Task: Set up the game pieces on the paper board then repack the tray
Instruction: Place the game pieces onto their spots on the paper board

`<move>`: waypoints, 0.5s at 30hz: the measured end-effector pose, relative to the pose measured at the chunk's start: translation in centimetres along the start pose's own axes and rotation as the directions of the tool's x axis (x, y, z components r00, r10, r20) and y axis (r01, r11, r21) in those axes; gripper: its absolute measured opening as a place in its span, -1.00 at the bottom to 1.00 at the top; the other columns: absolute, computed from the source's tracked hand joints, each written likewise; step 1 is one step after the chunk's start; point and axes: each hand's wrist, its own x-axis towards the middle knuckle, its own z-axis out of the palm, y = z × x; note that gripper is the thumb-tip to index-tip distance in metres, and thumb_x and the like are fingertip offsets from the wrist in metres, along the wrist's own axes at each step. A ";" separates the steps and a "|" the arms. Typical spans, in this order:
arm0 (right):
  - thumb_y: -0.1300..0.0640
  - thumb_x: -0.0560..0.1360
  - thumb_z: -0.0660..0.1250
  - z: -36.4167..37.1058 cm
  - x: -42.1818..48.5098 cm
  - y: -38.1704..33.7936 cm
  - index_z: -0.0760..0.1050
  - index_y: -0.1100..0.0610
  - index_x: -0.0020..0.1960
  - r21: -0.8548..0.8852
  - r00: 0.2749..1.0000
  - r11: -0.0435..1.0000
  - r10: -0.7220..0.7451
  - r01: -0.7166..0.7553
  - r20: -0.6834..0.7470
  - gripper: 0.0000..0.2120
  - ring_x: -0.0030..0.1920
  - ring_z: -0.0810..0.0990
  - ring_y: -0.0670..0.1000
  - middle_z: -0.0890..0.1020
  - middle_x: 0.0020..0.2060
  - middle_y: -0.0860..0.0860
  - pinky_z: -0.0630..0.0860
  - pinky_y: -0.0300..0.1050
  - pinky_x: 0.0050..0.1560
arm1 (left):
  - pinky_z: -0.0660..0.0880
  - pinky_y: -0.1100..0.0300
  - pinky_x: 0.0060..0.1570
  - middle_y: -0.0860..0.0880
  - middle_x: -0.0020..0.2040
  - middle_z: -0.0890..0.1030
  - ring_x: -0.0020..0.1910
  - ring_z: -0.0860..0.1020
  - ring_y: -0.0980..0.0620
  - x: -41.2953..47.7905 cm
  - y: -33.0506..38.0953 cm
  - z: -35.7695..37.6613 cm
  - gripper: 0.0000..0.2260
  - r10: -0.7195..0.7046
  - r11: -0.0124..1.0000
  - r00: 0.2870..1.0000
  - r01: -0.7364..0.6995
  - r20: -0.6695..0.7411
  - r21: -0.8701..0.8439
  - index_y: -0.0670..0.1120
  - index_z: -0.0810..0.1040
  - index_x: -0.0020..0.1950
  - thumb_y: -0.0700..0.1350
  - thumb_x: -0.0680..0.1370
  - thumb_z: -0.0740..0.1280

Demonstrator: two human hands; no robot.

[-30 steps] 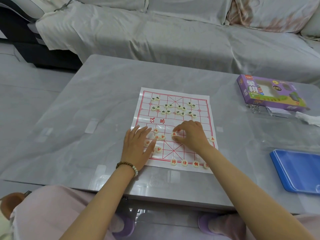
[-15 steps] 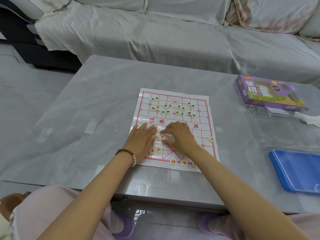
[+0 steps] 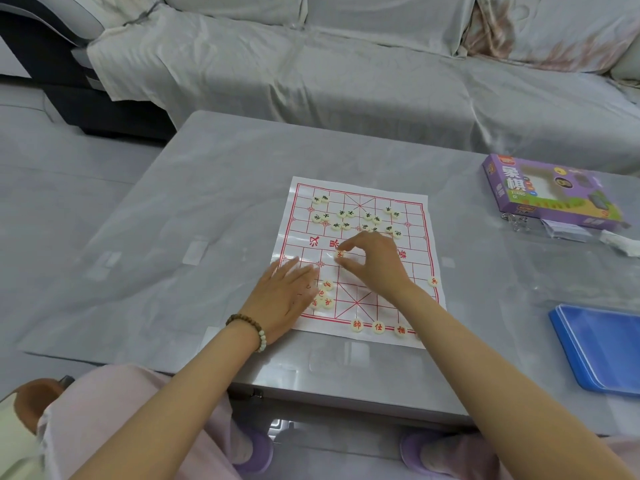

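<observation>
The left hand [image 3: 282, 299] lies flat, fingers straight, near the front edge of the table [image 3: 207, 188]. The right hand [image 3: 375, 263] reaches farther in and pinches a round piece [image 3: 339, 254].

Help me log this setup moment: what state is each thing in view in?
paper board, unfolded, flat on the table.
left hand, flat, fingers straight, pressing the board's left edge.
right hand, pinching a red-marked piece at the board's middle.
dark-marked pieces, loosely bunched on the far half.
three red pieces, lined up along the near edge.
blue tray, lying at the right, partly out of frame.
purple box, lying flat, far right.
</observation>
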 end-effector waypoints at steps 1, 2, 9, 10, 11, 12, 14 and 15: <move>-0.10 0.45 0.36 0.4 0.3 -0.4 0.58 -0.03 0.07 -0.013 1.000 1.000 -0.006 0.006 0.010 -0.75 0.16 0.47 -0.05 0.61 0.08 -0.09 0.21 -0.08 0.24 | -0.22 0.16 0.44 0.10 0.51 0.12 0.50 -0.05 0.09 0.1 -0.8 -0.3 -0.22 -0.043 0.999 0.999 0.042 -0.027 -0.023 0.04 0.09 0.51 0.32 0.40 -0.44; -0.12 0.45 0.36 0.8 0.5 -0.8 0.59 -0.02 0.06 -0.037 1.000 0.999 -0.008 0.009 0.020 -0.74 0.13 0.48 -0.03 0.61 0.05 -0.08 0.23 -0.07 0.22 | -0.19 0.15 0.44 0.08 0.51 0.13 0.50 -0.02 0.08 0.3 -1.6 -0.5 -0.25 -0.089 0.995 0.995 0.087 -0.049 -0.049 0.03 0.09 0.51 0.30 0.42 -0.40; -0.26 0.43 0.30 2.1 1.6 -1.6 0.56 0.00 0.05 -0.187 0.994 0.982 -0.002 0.023 0.111 -0.62 0.03 0.48 -0.02 0.58 -0.04 -0.05 0.30 -0.06 0.17 | -0.11 0.10 0.46 0.07 0.50 0.17 0.49 0.05 0.04 1.1 -5.6 -0.3 -0.29 -0.205 0.975 0.976 0.197 -0.075 -0.102 0.08 0.17 0.49 0.25 0.44 -0.37; -0.22 0.45 0.31 1.9 1.7 -1.4 0.56 -0.01 0.09 -0.165 0.991 0.985 -0.024 0.046 0.130 -0.64 0.05 0.48 -0.01 0.59 -0.01 -0.05 0.29 -0.06 0.18 | -0.11 0.10 0.46 0.07 0.50 0.17 0.49 0.05 0.03 1.1 -5.8 -0.1 -0.30 -0.201 0.978 0.976 0.194 -0.086 -0.082 0.09 0.17 0.48 0.24 0.45 -0.37; -0.16 0.46 0.32 1.6 1.7 -1.2 0.56 -0.03 0.13 -0.137 0.986 0.988 -0.051 0.073 0.159 -0.68 0.08 0.48 -0.01 0.60 0.03 -0.05 0.27 -0.06 0.19 | -0.11 0.09 0.46 0.07 0.50 0.17 0.49 0.05 0.03 1.2 -5.9 0.1 -0.32 -0.198 0.979 0.975 0.193 -0.099 -0.063 0.10 0.17 0.48 0.23 0.46 -0.38; -0.09 0.48 0.34 1.3 1.8 -1.0 0.55 -0.04 0.16 -0.112 0.978 0.989 -0.077 0.100 0.194 -0.71 0.12 0.47 0.00 0.60 0.06 -0.06 0.25 -0.07 0.21 | -0.11 0.09 0.46 0.07 0.50 0.17 0.50 0.05 0.03 1.3 -5.9 0.3 -0.32 -0.197 0.980 0.974 0.193 -0.109 -0.043 0.10 0.16 0.48 0.22 0.46 -0.38; 0.00 0.47 0.37 1.0 1.9 -0.8 0.56 -0.05 0.15 -0.090 0.965 0.987 -0.105 0.130 0.240 -0.74 0.16 0.45 -0.01 0.59 0.11 -0.07 0.21 -0.09 0.22 | -0.11 0.07 0.46 0.07 0.50 0.16 0.50 0.04 0.02 1.3 -6.0 0.5 -0.33 -0.192 0.981 0.975 0.192 -0.114 -0.013 0.10 0.15 0.49 0.22 0.46 -0.37; 0.02 0.46 0.38 1.1 2.0 -0.7 0.57 -0.04 0.14 -0.092 0.965 0.987 -0.107 0.133 0.240 -0.75 0.16 0.45 -0.02 0.59 0.11 -0.07 0.21 -0.11 0.20 | -0.11 0.07 0.46 0.07 0.51 0.15 0.50 0.04 0.02 1.3 -6.0 0.6 -0.33 -0.190 0.982 0.975 0.191 -0.116 -0.005 0.10 0.15 0.49 0.22 0.46 -0.36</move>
